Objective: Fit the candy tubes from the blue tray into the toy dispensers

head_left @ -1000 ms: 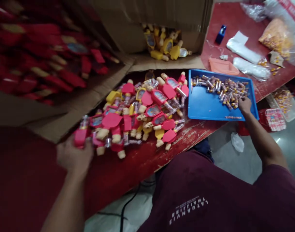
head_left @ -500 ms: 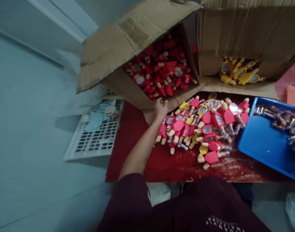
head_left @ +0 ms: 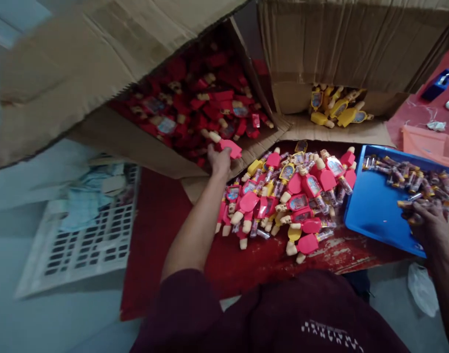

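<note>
Holding a pink-red paddle-shaped toy (head_left: 230,147) in the left hand (head_left: 220,159), with fingers drawn in narrowly around it, at the mouth of the left cardboard box (head_left: 132,139). Tilted there, with tan end pointing up and left. Stocked inside that box with many loose red toys (head_left: 209,100), some with pale windows.

With the right hand (head_left: 428,220), over the blue tray (head_left: 371,211), fingers bent close together beside small candy tubes (head_left: 411,171) with yellow ends; too shadowed to tell whether gripping the tubes at the fingertips or only touching them. Scattered mostly along the far and right parts of the tray, bare at its near left.

Spread over the red tabletop (head_left: 161,230), between the left box and the tray, in a loose heap of toys (head_left: 308,243): mostly pink-red, a few yellow, many with a candy tube at one end. Beyond, in a second cardboard box (head_left: 330,44), a small group of yellow toys (head_left: 340,108). Just behind the tray, an orange container (head_left: 430,144). Off to the left, below the tabletop, a white plastic crate (head_left: 92,250) bearing a light-blue cloth (head_left: 84,198).
</note>
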The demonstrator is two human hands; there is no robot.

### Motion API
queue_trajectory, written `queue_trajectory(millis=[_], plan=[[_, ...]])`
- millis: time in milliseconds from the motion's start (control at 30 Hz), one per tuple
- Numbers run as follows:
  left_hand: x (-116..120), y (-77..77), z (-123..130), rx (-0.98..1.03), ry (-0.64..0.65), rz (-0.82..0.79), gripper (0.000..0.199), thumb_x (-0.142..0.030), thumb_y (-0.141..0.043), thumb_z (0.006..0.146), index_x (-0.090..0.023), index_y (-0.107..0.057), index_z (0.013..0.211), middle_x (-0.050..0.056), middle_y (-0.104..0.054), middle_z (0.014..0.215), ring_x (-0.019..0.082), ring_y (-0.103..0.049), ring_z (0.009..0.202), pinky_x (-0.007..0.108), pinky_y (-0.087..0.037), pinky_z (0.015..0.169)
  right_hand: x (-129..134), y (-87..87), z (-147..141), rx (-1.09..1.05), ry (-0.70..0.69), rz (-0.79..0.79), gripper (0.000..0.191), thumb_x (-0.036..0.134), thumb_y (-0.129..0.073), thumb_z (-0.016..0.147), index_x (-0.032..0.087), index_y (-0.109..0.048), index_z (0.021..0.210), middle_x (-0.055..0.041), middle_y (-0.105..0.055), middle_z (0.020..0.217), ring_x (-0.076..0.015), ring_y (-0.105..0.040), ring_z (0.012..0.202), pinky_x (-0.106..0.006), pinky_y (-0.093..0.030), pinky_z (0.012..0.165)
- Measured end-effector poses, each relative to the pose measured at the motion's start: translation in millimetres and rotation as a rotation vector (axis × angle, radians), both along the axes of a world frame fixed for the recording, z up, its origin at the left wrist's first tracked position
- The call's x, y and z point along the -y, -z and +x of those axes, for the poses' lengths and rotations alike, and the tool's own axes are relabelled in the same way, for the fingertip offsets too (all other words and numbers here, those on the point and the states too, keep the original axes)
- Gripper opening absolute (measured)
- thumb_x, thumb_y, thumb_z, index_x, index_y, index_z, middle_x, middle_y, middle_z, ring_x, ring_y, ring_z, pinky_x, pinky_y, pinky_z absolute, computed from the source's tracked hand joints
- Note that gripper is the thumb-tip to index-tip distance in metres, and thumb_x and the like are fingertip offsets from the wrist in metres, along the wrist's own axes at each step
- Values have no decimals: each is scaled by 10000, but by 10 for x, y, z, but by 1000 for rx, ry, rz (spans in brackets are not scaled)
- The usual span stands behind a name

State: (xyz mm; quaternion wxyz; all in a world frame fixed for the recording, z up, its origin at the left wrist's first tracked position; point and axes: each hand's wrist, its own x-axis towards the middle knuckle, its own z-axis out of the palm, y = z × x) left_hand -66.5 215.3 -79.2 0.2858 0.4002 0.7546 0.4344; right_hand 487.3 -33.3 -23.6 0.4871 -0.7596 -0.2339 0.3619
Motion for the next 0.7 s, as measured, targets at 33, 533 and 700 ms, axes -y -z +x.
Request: queue_trajectory(millis=[33,533,700], plan=[[188,-79,43,140,-34,32,309,-204,-554,774,-143,-526,1076,84,-670,994,201,-646,981,335,-536,857,-7,-67,-175,-77,-13,34,308,397,-838,570,291,-603,738,-66,-627,754,-232,-585,617,-420,-435,565],[2706,-1055,1462,765,383,280,426,-558,-415,839,-217,-610,1004,109,-695,999,275,-659,1048,466,-554,826,646,-394,-2375,-270,-619,290,346,505,-713,838,274,-650,1088,23,-606,706,-138,-580,579,-297,-479,550],[2958,-1018,1582,832,309,279,352,-480,-459,834,-210,-587,1020,102,-674,997,252,-662,1002,466,-540,852,904,-332,-2290,-406,-648,313,394,402,-750,785,270,-678,1149,-4,-691,832,-168,-652,714,-344,-538,700]])
